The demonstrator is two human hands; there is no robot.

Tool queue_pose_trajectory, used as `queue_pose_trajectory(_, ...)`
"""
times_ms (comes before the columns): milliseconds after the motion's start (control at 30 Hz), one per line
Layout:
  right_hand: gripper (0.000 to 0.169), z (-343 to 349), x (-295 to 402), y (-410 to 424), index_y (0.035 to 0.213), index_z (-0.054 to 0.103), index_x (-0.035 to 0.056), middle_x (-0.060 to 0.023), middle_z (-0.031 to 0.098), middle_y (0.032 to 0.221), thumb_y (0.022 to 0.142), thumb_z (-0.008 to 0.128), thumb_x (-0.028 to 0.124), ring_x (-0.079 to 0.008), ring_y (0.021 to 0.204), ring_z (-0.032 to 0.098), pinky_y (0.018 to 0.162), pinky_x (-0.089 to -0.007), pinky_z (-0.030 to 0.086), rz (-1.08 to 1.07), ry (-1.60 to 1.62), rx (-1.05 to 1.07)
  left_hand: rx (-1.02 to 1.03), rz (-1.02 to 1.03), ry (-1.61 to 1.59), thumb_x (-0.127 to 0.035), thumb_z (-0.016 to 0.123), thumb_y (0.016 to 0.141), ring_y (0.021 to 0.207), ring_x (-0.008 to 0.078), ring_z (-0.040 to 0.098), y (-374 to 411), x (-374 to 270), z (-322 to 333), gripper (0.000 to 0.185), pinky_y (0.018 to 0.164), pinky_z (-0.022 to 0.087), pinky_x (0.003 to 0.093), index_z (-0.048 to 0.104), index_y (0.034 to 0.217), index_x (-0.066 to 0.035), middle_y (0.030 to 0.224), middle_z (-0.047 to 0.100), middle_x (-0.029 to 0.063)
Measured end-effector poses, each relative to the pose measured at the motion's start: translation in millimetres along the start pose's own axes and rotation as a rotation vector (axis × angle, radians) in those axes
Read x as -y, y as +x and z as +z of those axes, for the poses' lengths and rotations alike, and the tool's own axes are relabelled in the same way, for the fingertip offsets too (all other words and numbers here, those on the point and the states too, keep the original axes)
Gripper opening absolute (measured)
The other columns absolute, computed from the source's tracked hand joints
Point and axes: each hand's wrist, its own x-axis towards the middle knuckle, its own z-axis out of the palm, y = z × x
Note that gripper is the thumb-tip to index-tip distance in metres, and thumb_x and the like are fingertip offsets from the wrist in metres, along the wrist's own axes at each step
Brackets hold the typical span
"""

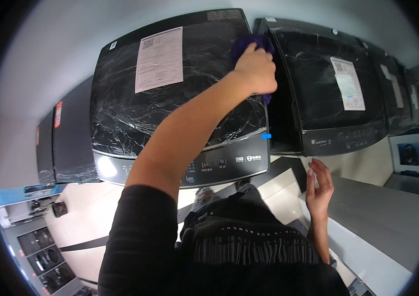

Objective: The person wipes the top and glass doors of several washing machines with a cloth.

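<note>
My left hand [257,70] presses a dark purple cloth [244,46] onto the back right part of a black top-loading washing machine's lid [165,107], beside its right edge. Crinkled clear film covers the lid, and a printed paper sheet [159,59] lies on its left part. My left forearm crosses over the lid and hides part of the control panel [231,162]. Low at the right, my right hand [318,187] hangs in the air with its fingers apart and holds nothing. It is near the front edge of the neighbouring washing machine [327,85].
More dark machines stand in a row at the left [72,140] and far right [394,92]. A narrow gap separates the two nearest lids. Behind my right hand is a grey-topped counter [383,211]. A wall [65,48] rises behind the row, and display shelves [45,255] stand lower left.
</note>
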Motion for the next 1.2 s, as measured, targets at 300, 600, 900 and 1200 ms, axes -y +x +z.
queue_pose_trajectory(300, 0.017, 11, -32, 62, 0.113, 0.076, -0.0022, -0.0170, 0.074, 0.123, 0.098, 0.071, 0.003, -0.0323, 0.109, 0.072, 0.096, -0.0387, 0.057, -0.161, 0.257, 0.040, 0.719, 0.313, 0.114, -0.028, 0.060, 0.100, 0.110, 0.0325, 0.072, -90, -202, 36, 0.030, 0.100, 0.050, 0.0526, 0.084, 0.115, -0.018, 0.113, 0.080, 0.0090)
queue_pose_trajectory(600, 0.018, 25, -56, 59, 0.116, 0.075, -0.0015, -0.0176, 0.074, 0.122, 0.099, 0.070, 0.002, -0.0301, 0.107, 0.074, 0.093, -0.0371, 0.059, -0.162, 0.464, 0.090, 0.155, 0.347, 0.463, -0.032, 0.052, 0.099, 0.128, 0.0407, 0.060, -174, -196, 11, 0.055, 0.119, 0.035, 0.0545, 0.064, 0.138, 0.005, 0.130, 0.068, 0.0249)
queue_pose_trajectory(900, 0.044, 77, -31, 32, 0.143, 0.058, -0.0007, -0.0216, 0.058, 0.143, 0.106, 0.065, 0.022, -0.0318, 0.135, 0.056, 0.115, -0.0380, 0.042, 0.443, 1.186, 0.498, 0.289, 0.126, -0.291, -0.021, 0.071, 0.089, 0.130, 0.0384, 0.062, -128, -186, -3, 0.031, 0.120, 0.035, 0.0587, 0.076, 0.113, -0.001, 0.128, 0.071, 0.0193)
queue_pose_trajectory(1200, 0.051, 113, -15, 12, 0.141, 0.047, -0.0037, -0.0235, 0.048, 0.135, 0.096, 0.067, 0.011, -0.0396, 0.123, 0.051, 0.109, -0.0444, 0.042, 0.015, 0.794, 0.249, -0.521, -0.498, -0.161, 0.004, 0.068, 0.088, 0.144, 0.0422, 0.051, -268, -111, 25, 0.024, 0.122, 0.033, 0.0579, 0.076, 0.109, -0.004, 0.140, 0.066, 0.0172)
